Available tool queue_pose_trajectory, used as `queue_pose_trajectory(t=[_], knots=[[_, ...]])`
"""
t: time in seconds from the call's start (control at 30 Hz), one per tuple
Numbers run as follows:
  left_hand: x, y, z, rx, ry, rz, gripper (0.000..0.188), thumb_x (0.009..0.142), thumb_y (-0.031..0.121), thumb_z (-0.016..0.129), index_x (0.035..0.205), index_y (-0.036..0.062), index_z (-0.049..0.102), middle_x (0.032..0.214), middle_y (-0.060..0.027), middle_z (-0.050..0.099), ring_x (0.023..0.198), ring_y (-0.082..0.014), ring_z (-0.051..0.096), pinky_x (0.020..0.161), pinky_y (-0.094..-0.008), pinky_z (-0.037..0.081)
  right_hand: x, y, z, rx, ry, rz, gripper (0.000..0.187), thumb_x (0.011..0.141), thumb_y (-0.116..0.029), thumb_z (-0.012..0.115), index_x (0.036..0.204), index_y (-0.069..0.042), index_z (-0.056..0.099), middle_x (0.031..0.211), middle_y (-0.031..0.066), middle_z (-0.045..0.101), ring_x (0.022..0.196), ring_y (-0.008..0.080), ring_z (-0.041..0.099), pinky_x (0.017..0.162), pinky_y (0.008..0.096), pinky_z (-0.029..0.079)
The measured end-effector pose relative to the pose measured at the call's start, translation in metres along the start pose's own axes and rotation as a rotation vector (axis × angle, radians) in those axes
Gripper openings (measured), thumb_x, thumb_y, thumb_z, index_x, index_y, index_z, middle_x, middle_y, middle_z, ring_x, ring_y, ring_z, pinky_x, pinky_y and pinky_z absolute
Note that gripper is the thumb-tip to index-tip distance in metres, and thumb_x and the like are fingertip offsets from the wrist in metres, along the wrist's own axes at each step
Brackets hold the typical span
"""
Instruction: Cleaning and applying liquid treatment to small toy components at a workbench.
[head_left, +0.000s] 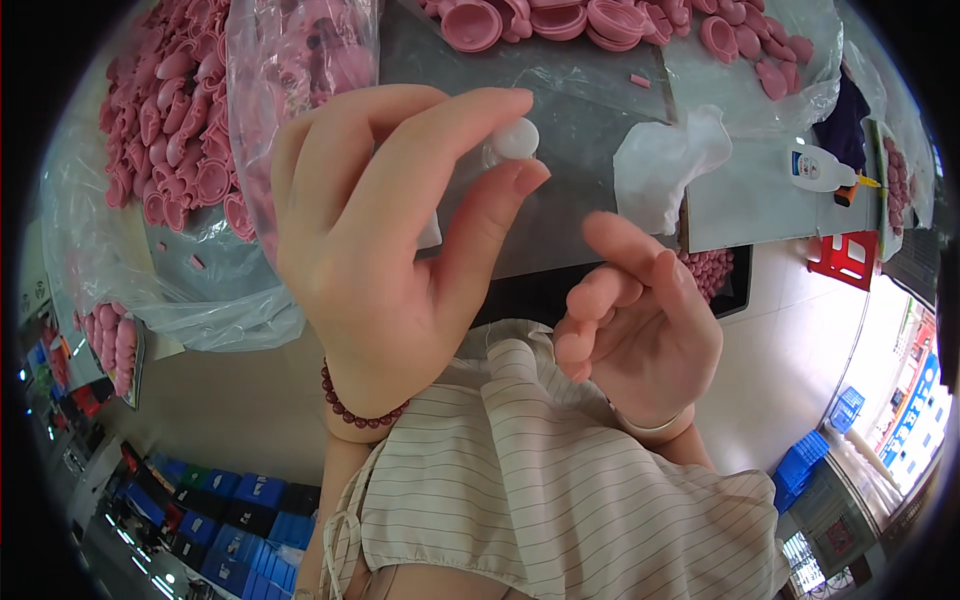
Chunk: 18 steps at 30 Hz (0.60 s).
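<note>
Pink moulded parts around a small white cap pinched in the left hand

Pink rubber pieces (170,130) fill a clear plastic bag (100,270) at the upper left of the frame. The left hand (385,240), a dark red bead bracelet (350,408) on its wrist, grips a small round white cap (516,138) between thumb and fingertips near the top centre, over the grey table (590,110). Just below and right, the right hand (640,320) hangs half curled and holds nothing. A white glue bottle (820,167) lies at the right edge.
</note>
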<state>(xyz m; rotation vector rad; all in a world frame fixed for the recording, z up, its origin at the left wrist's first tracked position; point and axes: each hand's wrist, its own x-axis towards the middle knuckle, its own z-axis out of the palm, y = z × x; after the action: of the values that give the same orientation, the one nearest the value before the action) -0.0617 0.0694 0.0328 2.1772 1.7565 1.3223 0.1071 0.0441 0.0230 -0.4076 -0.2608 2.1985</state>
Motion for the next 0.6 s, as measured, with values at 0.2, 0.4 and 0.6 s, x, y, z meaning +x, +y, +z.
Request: queue_pose_trajectory(t=[0.2, 0.4, 0.6], knots=[[0.002, 0.0, -0.005, -0.23, 0.017, -0.053, 0.023, 0.072, 0.011, 0.064, 0.09, -0.0029, 0.058, 0.085, -0.0062, 0.057, 0.072, -0.0117, 0.049, 0.061, -0.0219, 0.036, 0.0, 0.001, -0.006, -0.003, -0.091, -0.03, 0.057, 0.087, -0.035, 0.022, 0.126, 0.006, 0.024, 0.099, 0.0202, 0.056, 0.08, 0.0262, 0.059, 0.063, 0.029, 0.045], [-0.005, 0.004, -0.02, -0.491, 0.096, -0.171, 0.036, 0.08, 0.02, 0.056, 0.098, -0.0094, 0.05, 0.088, -0.0147, 0.055, 0.072, -0.0149, 0.049, 0.064, -0.0235, 0.038, 0.001, 0.0, 0.005, 0.024, 0.009, -0.01, 0.059, 0.089, -0.033, 0.017, 0.128, 0.01, 0.007, 0.088, 0.0184, 0.056, 0.066, 0.0276, 0.058, 0.056, 0.033, 0.045], [-0.013, -0.009, -0.014, -0.71, -0.021, 0.086, 0.047, 0.076, 0.034, 0.059, 0.094, -0.008, 0.05, 0.084, -0.0129, 0.051, 0.07, -0.016, 0.046, 0.065, -0.0276, 0.036, 0.002, 0.002, 0.011, -0.01, -0.095, -0.024, 0.062, 0.089, -0.038, 0.014, 0.129, 0.008, 0.002, 0.071, 0.013, 0.056, 0.055, 0.0206, 0.056, 0.05, 0.0295, 0.042]])
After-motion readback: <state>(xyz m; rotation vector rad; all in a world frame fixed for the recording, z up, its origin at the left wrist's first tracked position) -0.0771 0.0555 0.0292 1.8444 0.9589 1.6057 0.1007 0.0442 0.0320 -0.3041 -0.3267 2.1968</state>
